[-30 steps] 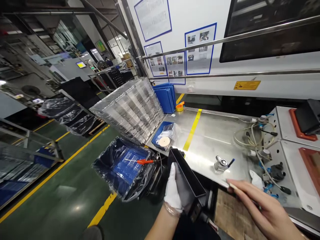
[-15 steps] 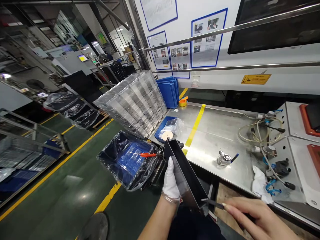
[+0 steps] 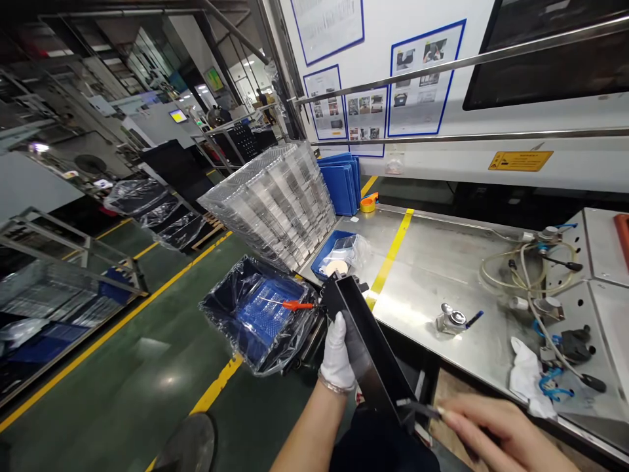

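My left hand (image 3: 338,357) wears a white glove and grips the side of a long black open-topped channel-shaped part (image 3: 364,360). The part slants from the bench's front edge down towards my body. In my bare right hand (image 3: 496,423), thumb and fingers pinch a slim dark tool (image 3: 421,409), perhaps a small blade or scraper. Its lighter tip lies at the near end of the part; whether they touch I cannot tell. An orange-handled tool with a thin nozzle (image 3: 298,305) shows left of the part's far end.
Left of the part stands a blue crate (image 3: 211,311) lined with clear plastic. Behind it rise stacked clear trays (image 3: 275,203). The metal bench (image 3: 432,262) holds a small blue bin (image 3: 322,252), orange tape (image 3: 367,204), a glass jar (image 3: 451,321), hoses and a white cloth (image 3: 528,377).
The view has turned slightly left, so the surroundings sit farther right. The tool in my right hand has tilted a little at the part's near end. My left hand keeps its hold.
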Motion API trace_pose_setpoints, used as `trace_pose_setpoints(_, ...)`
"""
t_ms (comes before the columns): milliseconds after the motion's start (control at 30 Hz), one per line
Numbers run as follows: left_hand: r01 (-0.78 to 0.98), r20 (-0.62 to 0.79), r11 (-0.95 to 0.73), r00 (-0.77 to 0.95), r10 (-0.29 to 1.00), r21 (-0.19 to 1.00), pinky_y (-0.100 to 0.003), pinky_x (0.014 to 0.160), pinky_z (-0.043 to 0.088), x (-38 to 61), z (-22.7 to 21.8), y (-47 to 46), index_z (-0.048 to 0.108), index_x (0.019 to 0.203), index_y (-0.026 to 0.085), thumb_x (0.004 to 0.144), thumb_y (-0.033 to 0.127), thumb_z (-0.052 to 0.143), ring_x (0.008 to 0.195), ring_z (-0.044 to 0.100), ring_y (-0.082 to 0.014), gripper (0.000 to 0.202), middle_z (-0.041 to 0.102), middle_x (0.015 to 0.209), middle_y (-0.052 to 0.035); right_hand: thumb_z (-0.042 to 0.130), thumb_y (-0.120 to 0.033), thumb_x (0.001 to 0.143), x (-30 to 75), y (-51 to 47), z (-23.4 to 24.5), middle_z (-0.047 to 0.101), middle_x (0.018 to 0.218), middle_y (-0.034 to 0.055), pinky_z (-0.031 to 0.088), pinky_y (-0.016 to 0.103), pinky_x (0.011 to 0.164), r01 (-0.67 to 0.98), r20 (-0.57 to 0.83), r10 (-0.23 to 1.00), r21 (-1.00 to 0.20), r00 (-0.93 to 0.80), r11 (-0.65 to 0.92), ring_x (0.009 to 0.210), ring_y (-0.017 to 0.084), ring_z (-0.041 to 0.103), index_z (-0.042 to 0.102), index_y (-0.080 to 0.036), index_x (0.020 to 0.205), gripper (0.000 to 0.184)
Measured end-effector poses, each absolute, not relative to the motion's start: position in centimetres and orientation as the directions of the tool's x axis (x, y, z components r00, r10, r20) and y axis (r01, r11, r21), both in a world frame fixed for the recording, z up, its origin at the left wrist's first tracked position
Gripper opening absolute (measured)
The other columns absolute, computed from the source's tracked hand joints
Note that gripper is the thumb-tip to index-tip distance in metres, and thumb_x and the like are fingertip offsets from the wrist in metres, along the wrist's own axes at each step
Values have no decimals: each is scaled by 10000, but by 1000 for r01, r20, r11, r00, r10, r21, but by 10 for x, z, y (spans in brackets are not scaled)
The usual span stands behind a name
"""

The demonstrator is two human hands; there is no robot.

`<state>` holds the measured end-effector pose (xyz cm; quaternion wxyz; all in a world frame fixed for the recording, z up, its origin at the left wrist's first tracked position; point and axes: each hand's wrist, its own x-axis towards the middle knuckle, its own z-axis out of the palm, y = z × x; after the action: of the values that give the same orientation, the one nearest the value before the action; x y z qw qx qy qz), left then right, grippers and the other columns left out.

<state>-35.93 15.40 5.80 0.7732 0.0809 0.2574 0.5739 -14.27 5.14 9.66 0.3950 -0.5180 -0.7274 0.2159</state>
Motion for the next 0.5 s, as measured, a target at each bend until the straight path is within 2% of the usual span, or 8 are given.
trace_pose_setpoints(133,-750,-256,362,260,931,554,-365,1132,474,-349,46,146,744,1165,167,852,489,760,1232,667,-259,449,740,1292,-103,504,-394,1062,-149,81,109,762,858,-29,582,174,690,508,308,903,-750,-299,424,751,123,734,726,-282,933,280)
trace_pose_setpoints(233,-759,-289,433,328,900,487,-384,1037,533,-349,43,146,736,1197,152,854,511,748,1104,715,-256,497,780,1185,-101,501,-391,1058,-145,78,109,709,743,-47,564,200,612,483,251,887,-764,-387,427,642,115,684,700,-285,863,299)
trace_pose_setpoints(333,-784,-386,449,290,875,429,-346,989,544,-354,46,150,762,1144,164,745,522,850,973,732,-219,543,814,1034,-51,575,-447,1015,-133,63,102,734,753,-59,595,174,631,447,190,873,-798,-449,404,654,119,708,741,-329,887,241)
trace_pose_setpoints(400,-763,-422,470,284,861,443,-320,1056,502,-355,48,150,785,1048,167,697,512,889,996,726,-208,503,815,1008,-43,643,-464,977,-129,65,100,766,832,-41,601,158,667,442,238,902,-808,-360,390,726,138,740,757,-326,938,183)
trace_pose_setpoints(500,-682,-350,573,455,819,453,-394,1161,435,-346,53,142,759,1126,155,725,583,841,1227,658,-281,592,752,1258,-106,692,-409,957,-136,91,102,718,794,-18,552,163,609,457,393,913,-796,-109,397,693,136,700,706,-265,898,156)
